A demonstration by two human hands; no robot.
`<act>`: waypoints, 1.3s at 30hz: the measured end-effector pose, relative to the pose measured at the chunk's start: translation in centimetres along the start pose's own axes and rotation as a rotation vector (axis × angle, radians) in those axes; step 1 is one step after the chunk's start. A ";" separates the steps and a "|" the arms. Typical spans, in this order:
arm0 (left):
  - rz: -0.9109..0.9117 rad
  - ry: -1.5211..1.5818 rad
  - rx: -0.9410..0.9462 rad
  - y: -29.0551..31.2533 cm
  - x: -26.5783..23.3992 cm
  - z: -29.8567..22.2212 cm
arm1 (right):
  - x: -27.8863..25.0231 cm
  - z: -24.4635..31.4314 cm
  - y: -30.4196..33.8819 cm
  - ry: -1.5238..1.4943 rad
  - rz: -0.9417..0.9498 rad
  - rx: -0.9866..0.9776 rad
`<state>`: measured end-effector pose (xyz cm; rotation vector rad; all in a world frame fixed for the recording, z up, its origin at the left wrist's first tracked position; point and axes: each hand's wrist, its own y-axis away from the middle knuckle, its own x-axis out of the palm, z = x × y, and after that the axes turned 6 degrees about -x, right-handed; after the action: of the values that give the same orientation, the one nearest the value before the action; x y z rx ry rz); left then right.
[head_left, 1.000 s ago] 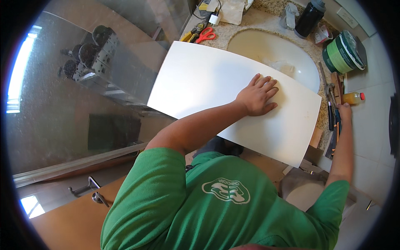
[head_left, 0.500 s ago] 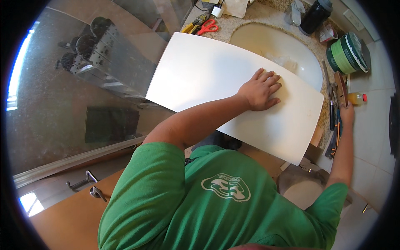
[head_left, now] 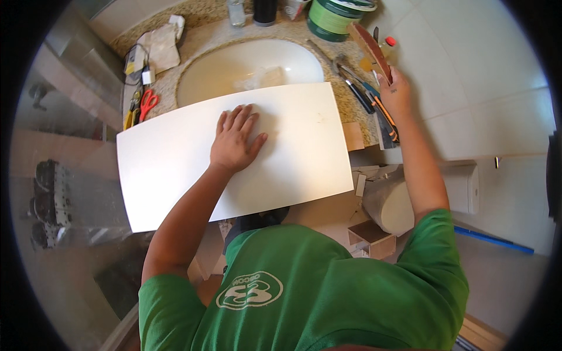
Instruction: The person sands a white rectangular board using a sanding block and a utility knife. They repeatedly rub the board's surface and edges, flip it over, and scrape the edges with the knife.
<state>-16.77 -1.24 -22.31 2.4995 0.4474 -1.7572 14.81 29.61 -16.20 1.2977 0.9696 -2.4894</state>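
A large white rectangular board [head_left: 293, 169] lies across the front of the counter, covering part of the sink. My left hand [head_left: 233, 143] rests flat on its middle, fingers spread. To the right, over the tools on the counter, my right hand [head_left: 396, 92] is closed around the near end of a long, narrow reddish-brown piece [head_left: 374, 51] that looks wooden. The piece points away from me, toward a green tub [head_left: 333, 20]. Its gripped end is hidden by my fingers.
Behind the board is an oval sink [head_left: 202, 73]. Red-handled scissors [head_left: 148, 104] lie at the counter's left. An orange-and-black cutter [head_left: 383, 114] and other tools lie at right, near a red-capped bottle [head_left: 389, 44]. A toilet [head_left: 389, 205] stands below right.
The view has swung, so the board and sink appear farther left. My left hand stays flat on the board. My right hand still grips the reddish-brown piece.
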 end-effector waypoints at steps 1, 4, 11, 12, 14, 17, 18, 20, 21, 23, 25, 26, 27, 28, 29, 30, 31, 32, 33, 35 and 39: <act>-0.001 -0.008 -0.008 0.0 -0.1 -0.1 | -1.2 0.9 0.8 -0.131 0.007 0.068; 0.001 -0.016 -0.003 -0.1 -0.1 -0.3 | -4.0 3.6 4.5 -0.617 -0.003 0.247; -0.006 -0.060 0.015 -0.1 -0.2 -0.6 | -5.2 8.7 14.8 -1.705 0.236 0.539; -0.008 -0.066 0.022 -0.1 -0.1 -0.6 | -4.9 9.1 15.7 -1.746 0.231 0.557; -0.006 -0.077 0.042 -0.1 0.1 -0.6 | -4.7 9.6 16.7 -1.831 0.231 0.553; -0.052 -0.058 0.071 -1.0 0.4 -0.5 | -5.1 9.8 17.2 -1.771 0.234 0.476; -0.078 -0.047 0.076 -1.6 0.4 -0.4 | -5.3 9.9 17.2 -1.760 0.226 0.501; -0.180 -0.014 0.097 -3.7 0.5 -0.2 | -5.5 9.9 16.6 -1.615 0.234 0.531; -0.269 0.061 0.102 -5.4 0.8 -0.3 | -5.5 10.0 16.2 -1.541 0.249 0.542; -0.408 0.177 0.037 -9.0 1.8 -0.8 | -5.1 10.1 14.9 -1.205 0.246 0.594; -0.462 0.237 0.011 -11.8 3.1 -1.4 | -4.2 10.1 13.3 -0.932 0.266 0.614; -0.476 0.269 -0.009 -12.5 3.6 -1.6 | -3.7 10.1 12.3 -0.827 0.286 0.615; -0.422 0.258 -0.043 -12.6 4.0 -1.7 | -2.9 10.1 11.4 -0.716 0.287 0.601; -0.354 0.247 -0.078 -12.9 4.2 -1.6 | -2.0 10.1 10.6 -0.625 0.301 0.579; -0.254 0.228 -0.135 -13.0 4.3 -1.6 | -0.9 10.0 9.6 -0.526 0.298 0.594; -0.191 0.229 -0.124 -13.1 4.3 -1.6 | 0.2 9.7 8.6 -0.476 0.291 0.562; -0.095 0.219 -0.135 -13.2 4.1 -1.4 | 1.3 9.3 7.7 -0.433 0.288 0.535; -0.049 0.215 -0.119 -13.2 3.9 -1.4 | 2.2 8.8 7.0 -0.384 0.360 0.590; 0.004 0.183 -0.133 -13.3 3.7 -1.4 | 3.6 8.6 6.3 -0.237 0.316 0.482; 0.010 0.134 -0.109 -13.2 3.5 -1.4 | 6.3 8.4 5.4 0.066 0.236 0.314; 0.067 0.189 -0.115 -13.3 3.3 -1.3 | 8.1 8.3 4.1 0.184 0.325 0.232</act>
<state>-18.11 12.40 -23.31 2.5774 0.4546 -1.4355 6.11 22.50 -21.03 1.6289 0.4593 -2.3105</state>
